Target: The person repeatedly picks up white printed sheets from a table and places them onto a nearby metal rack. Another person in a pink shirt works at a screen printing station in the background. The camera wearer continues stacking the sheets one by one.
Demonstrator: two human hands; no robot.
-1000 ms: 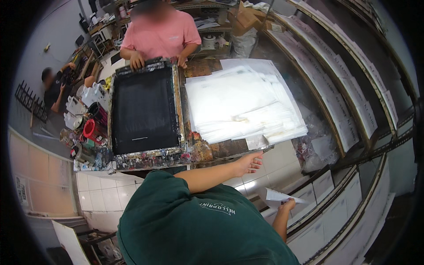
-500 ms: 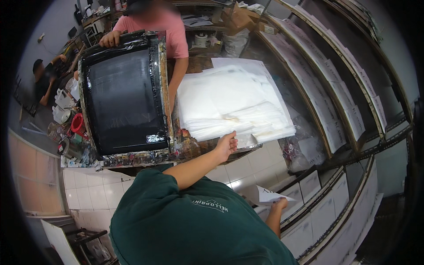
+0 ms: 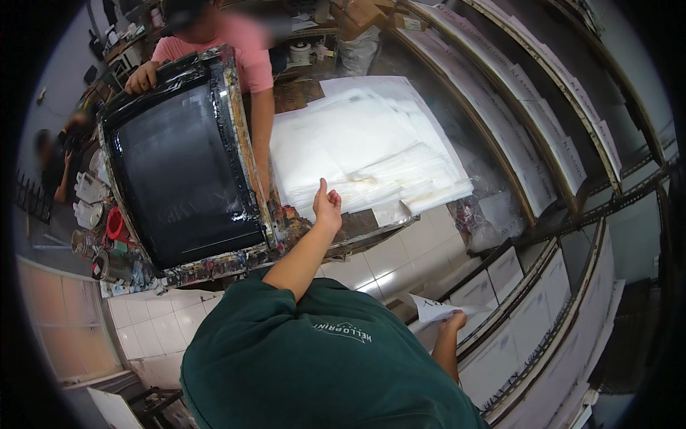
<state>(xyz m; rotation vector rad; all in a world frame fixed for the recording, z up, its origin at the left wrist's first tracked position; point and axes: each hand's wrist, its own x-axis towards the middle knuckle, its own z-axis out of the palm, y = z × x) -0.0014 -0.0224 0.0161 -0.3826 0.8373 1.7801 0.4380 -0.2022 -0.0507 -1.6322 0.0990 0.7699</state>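
Observation:
A fanned stack of thin white sheets [image 3: 357,136], perhaps flat bags, lies on the worktable. By the front left edge of this stack is my left hand [image 3: 328,207], thumb stretched up and apart from the loosely bent fingers, with nothing visible in it. Low on the right, my right hand [image 3: 451,323] pinches a white printed sheet [image 3: 431,309] by its edge, beside a rack. Left of the stack, a screen printing frame [image 3: 182,164] with a black-inked mesh stands tilted. A co-worker in a pink shirt [image 3: 246,61] has one hand on its far top edge; the other hand is hidden behind the frame.
Slanted drying racks [image 3: 493,129] with printed sheets fill the right side; more rack shelves [image 3: 522,322] stand near my right arm. Cans and a red container [image 3: 118,225] crowd the table's left end. Tiled floor [image 3: 371,272] shows below the table. Another person [image 3: 53,164] is far left.
My left hand has moved left along the stack's front edge, its thumb now raised. The view has shifted, and the screen frame appears more tilted. My right hand still holds the printed sheet.

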